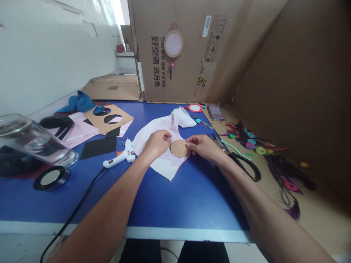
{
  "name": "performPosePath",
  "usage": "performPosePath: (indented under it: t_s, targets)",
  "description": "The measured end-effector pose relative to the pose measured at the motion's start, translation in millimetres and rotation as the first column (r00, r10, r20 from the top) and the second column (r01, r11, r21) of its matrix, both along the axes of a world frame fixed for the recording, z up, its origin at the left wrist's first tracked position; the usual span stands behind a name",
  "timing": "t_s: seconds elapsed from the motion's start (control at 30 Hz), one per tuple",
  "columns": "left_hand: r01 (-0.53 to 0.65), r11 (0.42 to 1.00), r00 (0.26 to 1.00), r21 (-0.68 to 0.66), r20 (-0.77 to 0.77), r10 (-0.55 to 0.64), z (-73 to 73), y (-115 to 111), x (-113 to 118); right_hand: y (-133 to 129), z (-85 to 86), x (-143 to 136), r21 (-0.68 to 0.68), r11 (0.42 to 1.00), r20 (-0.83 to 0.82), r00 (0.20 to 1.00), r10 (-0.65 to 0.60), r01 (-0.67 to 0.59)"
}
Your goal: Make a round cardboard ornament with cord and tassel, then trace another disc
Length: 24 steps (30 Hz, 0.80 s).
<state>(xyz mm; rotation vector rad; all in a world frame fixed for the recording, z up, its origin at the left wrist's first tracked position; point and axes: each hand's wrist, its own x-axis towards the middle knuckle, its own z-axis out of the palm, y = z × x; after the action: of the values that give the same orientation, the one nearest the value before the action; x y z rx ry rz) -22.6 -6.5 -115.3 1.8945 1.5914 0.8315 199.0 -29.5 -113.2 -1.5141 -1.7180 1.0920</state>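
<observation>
A round cardboard disc lies over a white cloth with a pale purple flower print. My right hand pinches the disc's right edge between thumb and fingers. At the left edge, my left hand is closed, its curled fingertips against the disc; the exact grip is partly hidden. The cloth spreads flat on the blue tabletop, with its far corner folded over. Left of the cloth rests a white hot glue gun. Black-handled scissors lie beside my right forearm.
On the left are a glass of water, a roll of tape, black card and cardboard with round holes. Tassels and coloured bits lie to the right. A round ornament hangs on the cardboard wall behind.
</observation>
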Motion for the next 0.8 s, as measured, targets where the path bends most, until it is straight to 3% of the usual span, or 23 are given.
performPosePath:
  t_s: [0.37,0.8]
  targets:
    - [0.015,1.0,1.0,0.012,-0.017,-0.015,-0.2,1.0,-2.1,1.6,-2.2,-0.9,-0.048,0.998,-0.076,0.996,0.042,-0.046]
    - [0.023,1.0,0.999,-0.018,-0.027,-0.023,6.7,-3.1,-2.0,-0.7,0.6,-1.1,-0.034,0.998,-0.035,0.998,0.056,-0.057]
